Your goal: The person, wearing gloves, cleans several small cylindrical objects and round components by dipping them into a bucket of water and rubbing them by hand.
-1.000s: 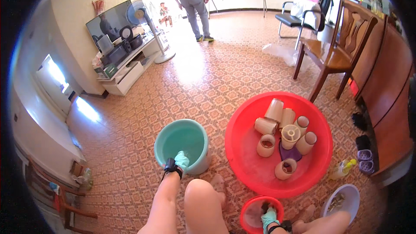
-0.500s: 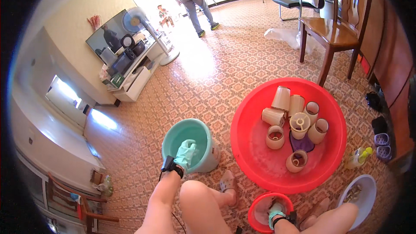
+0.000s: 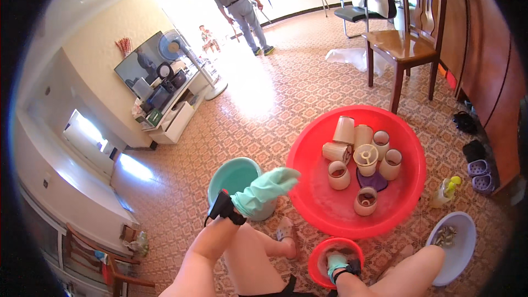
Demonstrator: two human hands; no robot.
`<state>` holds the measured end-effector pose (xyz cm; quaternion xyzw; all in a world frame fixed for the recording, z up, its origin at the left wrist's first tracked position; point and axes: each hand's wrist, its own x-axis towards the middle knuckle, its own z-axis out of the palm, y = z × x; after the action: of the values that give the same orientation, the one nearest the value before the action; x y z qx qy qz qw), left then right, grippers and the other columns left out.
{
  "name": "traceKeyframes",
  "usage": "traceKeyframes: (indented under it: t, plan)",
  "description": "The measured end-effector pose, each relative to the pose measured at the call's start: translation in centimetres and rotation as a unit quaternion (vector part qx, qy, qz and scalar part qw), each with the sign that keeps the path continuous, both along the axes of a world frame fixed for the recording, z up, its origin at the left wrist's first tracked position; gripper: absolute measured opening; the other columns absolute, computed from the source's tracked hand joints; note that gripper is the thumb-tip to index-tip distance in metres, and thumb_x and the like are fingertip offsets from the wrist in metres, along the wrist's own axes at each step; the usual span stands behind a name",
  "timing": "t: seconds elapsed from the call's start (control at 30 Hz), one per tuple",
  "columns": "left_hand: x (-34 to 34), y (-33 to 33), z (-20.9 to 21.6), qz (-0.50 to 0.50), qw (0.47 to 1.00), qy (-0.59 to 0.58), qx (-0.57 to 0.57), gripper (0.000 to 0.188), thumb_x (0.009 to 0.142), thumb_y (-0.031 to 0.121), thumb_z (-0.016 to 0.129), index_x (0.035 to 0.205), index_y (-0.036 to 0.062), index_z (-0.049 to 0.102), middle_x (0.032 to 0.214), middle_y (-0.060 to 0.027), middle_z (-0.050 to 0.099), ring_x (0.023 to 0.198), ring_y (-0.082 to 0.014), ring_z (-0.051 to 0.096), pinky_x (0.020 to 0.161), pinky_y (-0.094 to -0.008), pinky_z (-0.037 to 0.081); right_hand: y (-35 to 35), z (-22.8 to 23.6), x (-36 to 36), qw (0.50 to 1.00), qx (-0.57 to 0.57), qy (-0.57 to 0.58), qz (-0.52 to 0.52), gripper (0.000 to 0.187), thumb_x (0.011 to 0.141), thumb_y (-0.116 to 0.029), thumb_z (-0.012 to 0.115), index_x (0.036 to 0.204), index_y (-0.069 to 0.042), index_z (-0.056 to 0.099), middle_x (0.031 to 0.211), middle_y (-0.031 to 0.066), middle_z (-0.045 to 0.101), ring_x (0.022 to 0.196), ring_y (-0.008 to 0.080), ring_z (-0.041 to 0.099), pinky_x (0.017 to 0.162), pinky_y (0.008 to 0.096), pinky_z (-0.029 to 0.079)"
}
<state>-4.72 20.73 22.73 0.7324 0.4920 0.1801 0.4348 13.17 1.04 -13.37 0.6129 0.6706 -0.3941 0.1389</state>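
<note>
The person should work the right hand [image 3: 336, 264] low inside the small red basin [image 3: 312, 264] on the floor [image 3: 181, 198] to avoid slopping, the left hand [image 3: 268, 189] hovering near the large red tub [image 3: 308, 203], neither grip's state clear.

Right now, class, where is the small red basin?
In the head view, the small red basin is low and right of centre, on the floor just below the large red tub, with the gloved right hand inside it.
</note>
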Motion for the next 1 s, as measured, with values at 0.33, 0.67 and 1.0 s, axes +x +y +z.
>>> traceKeyframes:
  t: [0.33, 0.67, 1.0]
  plan:
    - [6.8, -12.2, -15.1, 0.016, 0.934, -0.153, -0.322, 0.041, 0.09, 0.03, 0.063, 0.124, 0.0085, 0.052, 0.104, -0.0001, 0.06, 0.089, -0.0099, 0.056, 0.076, -0.0255, 0.049, -3.1, 2.8, 2.2, 0.987, 0.126, -0.047, 0.084, 0.027, 0.08, -0.027, 0.063, 0.107, -0.021, 0.064, 0.113, 0.0075, 0.063, 0.105, 0.0292, 0.062, 0.079, 0.0474, 0.051]
    - [3.5, -20.1, -31.3, 0.203, 0.938, -0.188, -0.208, 0.035, 0.088, 0.03, 0.064, 0.111, 0.0039, 0.06, 0.089, 0.0002, 0.063, 0.076, -0.0101, 0.055, 0.071, -0.0251, 0.046, -3.8, 8.7, 2.3, 0.977, 0.146, 0.006, -0.156, 0.026, 0.071, -0.018, 0.07, 0.096, -0.011, 0.066, 0.1, 0.0149, 0.067, 0.096, 0.0349, 0.064, 0.083, 0.0448, 0.051]
    - [4.3, -17.0, -32.9, 0.08, 0.926, -0.171, -0.327, 0.053, 0.09, 0.052, 0.054, 0.101, 0.0012, 0.065, 0.091, -0.0059, 0.067, 0.084, -0.0194, 0.061, 0.08, -0.0372, 0.047, -2.4, 8.0, 5.6, 0.915, 0.127, 0.239, -0.298, 0.032, 0.065, -0.018, 0.074, 0.089, -0.003, 0.06, 0.077, 0.011, 0.063, 0.07, 0.0248, 0.063, 0.065, 0.0361, 0.05]
